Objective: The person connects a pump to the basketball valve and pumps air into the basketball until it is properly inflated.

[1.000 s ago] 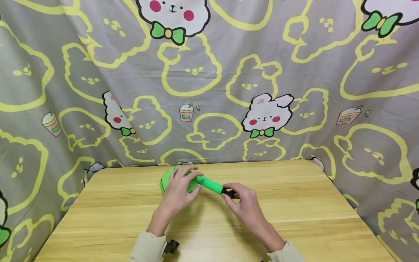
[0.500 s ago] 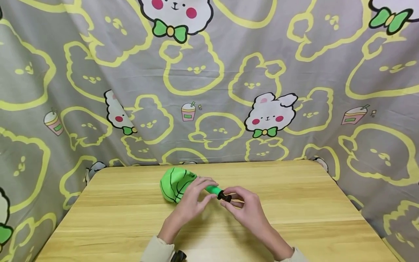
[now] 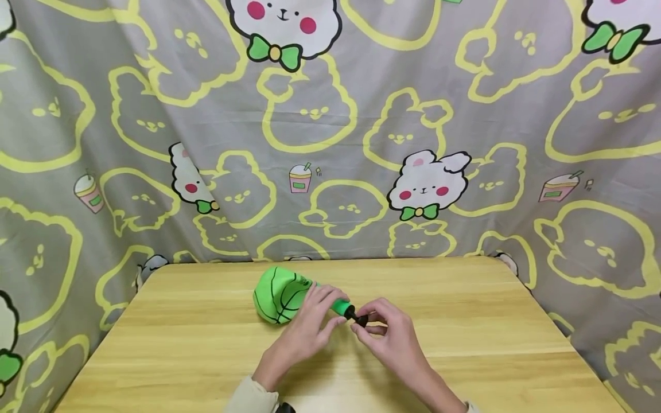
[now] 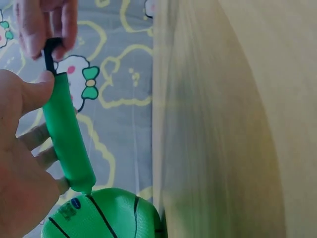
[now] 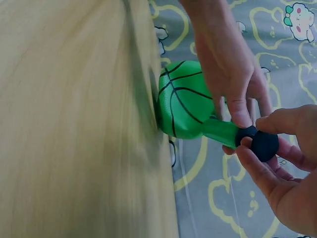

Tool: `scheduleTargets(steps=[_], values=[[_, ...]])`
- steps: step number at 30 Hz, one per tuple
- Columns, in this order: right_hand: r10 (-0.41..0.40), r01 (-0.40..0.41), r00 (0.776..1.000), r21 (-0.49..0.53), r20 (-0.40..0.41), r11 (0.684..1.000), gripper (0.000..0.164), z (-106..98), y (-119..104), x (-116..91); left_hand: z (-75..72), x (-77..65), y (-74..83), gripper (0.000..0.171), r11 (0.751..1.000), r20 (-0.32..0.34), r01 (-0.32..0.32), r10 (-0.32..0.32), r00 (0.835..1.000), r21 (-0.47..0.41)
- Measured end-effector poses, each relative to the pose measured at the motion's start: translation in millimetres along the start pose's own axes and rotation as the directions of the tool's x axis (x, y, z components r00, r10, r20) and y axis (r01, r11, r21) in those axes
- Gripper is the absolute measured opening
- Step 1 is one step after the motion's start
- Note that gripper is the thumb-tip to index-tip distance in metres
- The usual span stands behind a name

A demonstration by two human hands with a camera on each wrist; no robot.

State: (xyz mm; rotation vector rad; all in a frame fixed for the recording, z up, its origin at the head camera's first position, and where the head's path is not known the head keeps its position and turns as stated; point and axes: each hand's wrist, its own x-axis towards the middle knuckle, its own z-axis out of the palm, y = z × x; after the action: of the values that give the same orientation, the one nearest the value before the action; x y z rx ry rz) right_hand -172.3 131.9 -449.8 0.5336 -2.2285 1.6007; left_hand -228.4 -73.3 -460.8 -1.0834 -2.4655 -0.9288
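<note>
A green toy basketball (image 3: 279, 295) with black lines lies on the table, its upper side dented in. The nozzle end of a green hand pump (image 4: 69, 134) meets the ball, as the left wrist view shows. My left hand (image 3: 310, 318) holds the pump's barrel, thumb near its black end and fingers behind it. With thumb and fingers, my right hand (image 3: 389, 332) pinches the pump's black handle (image 5: 265, 146). A short length of black rod shows between handle and barrel in the head view. Part of the barrel is hidden behind the left hand there.
The wooden table (image 3: 490, 344) reaches back to a grey curtain (image 3: 330, 143) printed with yellow outlines and white rabbits. Curtain also hangs along both sides. A small black object (image 3: 285, 408) shows at the left sleeve.
My left hand has moved right from the ball onto the pump's barrel. The barrel has swung slightly toward me, and more of the dented ball shows. The right hand stays at the handle.
</note>
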Motion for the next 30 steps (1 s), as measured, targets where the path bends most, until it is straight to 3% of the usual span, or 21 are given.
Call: scheduleTargets(steps=[9, 13, 17, 24, 30], values=[[-0.025, 0.026, 0.999, -0.017, 0.043, 1.000, 0.029, -27, -23, -8, -8.4, 0.7, -7.1, 0.034, 1.000, -0.033, 0.014, -0.014, 0.999, -0.005], [-0.001, 0.001, 0.996, -0.004, 0.093, 1.000, 0.027, -43, -39, -13, -11.8, 0.5, -11.1, 0.030, 1.000, -0.084, 0.000, -0.002, 0.996, -0.019], [-0.035, 0.031, 0.990, 0.034, 0.133, 0.999, 0.026, -58, -48, -15, -9.4, 0.9, -11.0, 0.029, 0.999, -0.117, -0.019, 0.015, 0.993, -0.033], [-0.155, 0.141, 0.977, 0.106, 0.143, 0.984, 0.027, -75, -36, -14, -1.0, -2.9, -6.9, 0.032, 0.995, -0.128, -0.027, 0.015, 0.992, -0.095], [-0.152, 0.152, 0.987, -0.005, 0.057, 0.988, 0.034, -67, -28, -15, -0.4, -1.3, -6.1, 0.032, 0.993, -0.173, -0.030, 0.009, 0.985, -0.117]])
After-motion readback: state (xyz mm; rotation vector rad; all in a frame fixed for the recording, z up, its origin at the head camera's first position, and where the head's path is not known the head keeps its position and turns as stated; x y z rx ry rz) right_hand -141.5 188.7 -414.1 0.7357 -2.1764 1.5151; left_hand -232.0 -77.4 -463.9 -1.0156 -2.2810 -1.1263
